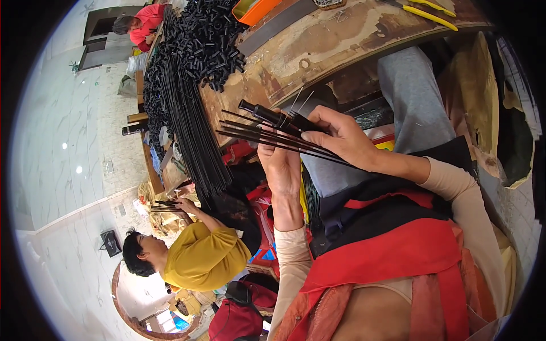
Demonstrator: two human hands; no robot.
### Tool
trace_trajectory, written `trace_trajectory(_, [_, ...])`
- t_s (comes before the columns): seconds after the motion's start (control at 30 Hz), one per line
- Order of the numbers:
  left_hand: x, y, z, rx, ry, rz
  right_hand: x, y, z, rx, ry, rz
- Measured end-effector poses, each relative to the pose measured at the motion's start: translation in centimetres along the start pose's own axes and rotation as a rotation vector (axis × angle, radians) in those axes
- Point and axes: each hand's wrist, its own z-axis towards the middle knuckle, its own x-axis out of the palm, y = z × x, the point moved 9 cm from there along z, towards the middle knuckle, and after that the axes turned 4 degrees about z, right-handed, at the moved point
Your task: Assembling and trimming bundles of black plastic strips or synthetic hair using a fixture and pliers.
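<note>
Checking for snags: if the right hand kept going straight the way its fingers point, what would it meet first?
The right hand points left across the picture along the thin black rods. Beyond the black tube it grips, the dense hanging bundle of black rods comes first, though depth is unclear.

A worn wooden workbench [341,40] stands on a glossy white marble-tiled floor [57,131] that reflects ceiling lights, near a doorway [105,34].

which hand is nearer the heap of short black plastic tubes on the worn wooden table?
Left. The left hand grips the thin black rods on the side toward the heap of short black plastic tubes; the right hand sits farther right, away from it.
</note>
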Motion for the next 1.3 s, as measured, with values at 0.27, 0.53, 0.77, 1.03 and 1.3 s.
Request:
trace_trajectory(0.27, [-0.5,0.6,-0.2,-0.035,0.024,-0.052,0.1,-0.4,0.4,0.048,0.035,0.128])
trace_trajectory(0.53, [-0.2,0.7,-0.1,-0.065,0.076,-0.042,-0.3,-2.0,1.1,0.193,0.082,0.289])
trace_trajectory(0.77, [0.5,-0.3,-0.2,-0.054,0.081,-0.024,0.0,-2.1,1.0,0.216,0.110,0.354])
trace_trajectory(1.03, [0.6,-1.2,-0.8,-0.072,0.104,0.022,0.6,-2.1,0.8,0.263,0.143,0.394])
trace_trajectory(1.3, [-0.4,-1.6,-0.6,-0.089,0.088,0.050,0.8,-1.2,0.2,0.257,0.116,0.376])
